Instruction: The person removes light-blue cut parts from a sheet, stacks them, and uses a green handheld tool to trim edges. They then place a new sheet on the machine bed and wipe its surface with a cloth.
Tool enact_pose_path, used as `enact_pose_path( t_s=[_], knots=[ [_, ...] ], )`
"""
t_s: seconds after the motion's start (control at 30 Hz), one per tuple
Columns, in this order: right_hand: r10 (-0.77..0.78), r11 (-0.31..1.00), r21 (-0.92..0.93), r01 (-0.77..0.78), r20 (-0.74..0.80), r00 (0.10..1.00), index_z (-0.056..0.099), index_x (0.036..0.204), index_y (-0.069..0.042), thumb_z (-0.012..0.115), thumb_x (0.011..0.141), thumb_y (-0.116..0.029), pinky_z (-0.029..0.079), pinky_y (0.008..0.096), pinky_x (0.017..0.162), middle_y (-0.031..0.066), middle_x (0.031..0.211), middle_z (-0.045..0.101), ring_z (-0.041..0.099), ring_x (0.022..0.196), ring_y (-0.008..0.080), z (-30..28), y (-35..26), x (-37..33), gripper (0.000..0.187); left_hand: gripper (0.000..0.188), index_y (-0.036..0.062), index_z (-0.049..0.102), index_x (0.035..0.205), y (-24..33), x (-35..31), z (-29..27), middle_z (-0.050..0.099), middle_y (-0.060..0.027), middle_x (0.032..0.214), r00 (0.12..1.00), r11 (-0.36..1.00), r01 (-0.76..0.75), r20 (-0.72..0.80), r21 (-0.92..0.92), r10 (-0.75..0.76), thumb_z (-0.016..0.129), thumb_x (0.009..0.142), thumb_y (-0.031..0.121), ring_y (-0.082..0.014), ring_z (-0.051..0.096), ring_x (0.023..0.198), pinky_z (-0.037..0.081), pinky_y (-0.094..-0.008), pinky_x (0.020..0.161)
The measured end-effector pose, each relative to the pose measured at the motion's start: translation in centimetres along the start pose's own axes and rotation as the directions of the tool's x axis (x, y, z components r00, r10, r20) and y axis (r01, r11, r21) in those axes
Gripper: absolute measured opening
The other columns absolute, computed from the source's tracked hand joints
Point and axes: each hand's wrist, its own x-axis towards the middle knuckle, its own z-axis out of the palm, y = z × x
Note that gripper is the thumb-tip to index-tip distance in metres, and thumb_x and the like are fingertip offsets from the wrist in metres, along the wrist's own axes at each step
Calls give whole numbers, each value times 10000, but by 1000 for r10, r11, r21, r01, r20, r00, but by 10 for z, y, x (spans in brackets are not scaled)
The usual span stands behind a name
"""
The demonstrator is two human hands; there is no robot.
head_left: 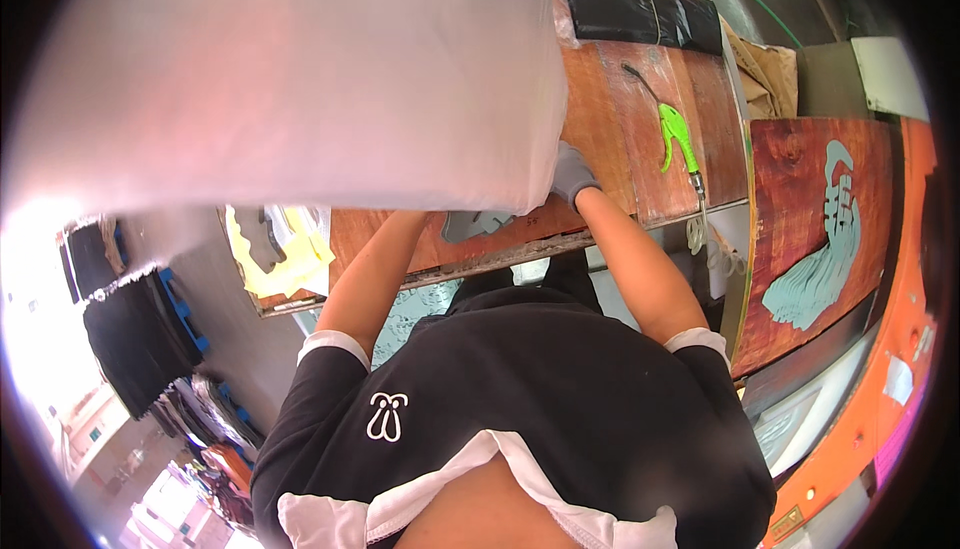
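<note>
A grey-green flat piece (470, 229) is lying on the desk (610, 99) by its body-side edge, just beside the left forearm (375, 267) and to the lower left of the gloved right hand (574, 173), so the left arm is sitting nearer. Its visible part is running sideways, roughly along that edge (a pale blurred sheet (300, 79) is blocking the rest, leaving its full long axis unclear). The sheet is also hiding the left hand and the right fingers; whether either is clamping or spreading, I cannot tell.
</note>
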Motion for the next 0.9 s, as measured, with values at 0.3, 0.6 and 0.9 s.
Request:
enact_pose_path(
  t_s=[0.3, 0.6, 0.9],
  knots=[
    [-75, 915, 394, 83, -37, 997, 445, 1166, 32, 727, 724, -281, 472, 307, 755, 141, 1023, 570, 571, 895, 194, 13, -15, -20, 611, 641, -88, 466, 1130, -27, -18, 20, 563, -199, 1036, 980, 965, 184, -45, -188, -196, 781, 617, 130, -237, 579, 939, 476, -354, 808],
    [-425, 902, 187, 390, 213, 880, 510, 1044, 24, 765, 672, -271, 474, 311, 760, 130, 994, 587, 581, 887, 194, 3, -116, -6, 539, 567, -26, 431, 1214, -65, -44, -1, 575, -112, 1088, 984, 481, 140, 67, -865, -166, 708, 723, 35, -229, 592, 959, 475, -361, 863],
    [-387, 921, -78, 381, -85, 918, 464, 1213, 42, 710, 737, -392, 451, 351, 842, 189, 1125, 550, 553, 991, 248, 67, -113, 50, 689, 570, -44, 419, 1194, -105, -31, 18, 568, -145, 1077, 863, 592, 41, -270, -805, -427, 723, 753, 150, -221, 575, 954, 489, -351, 798]
  ],
)
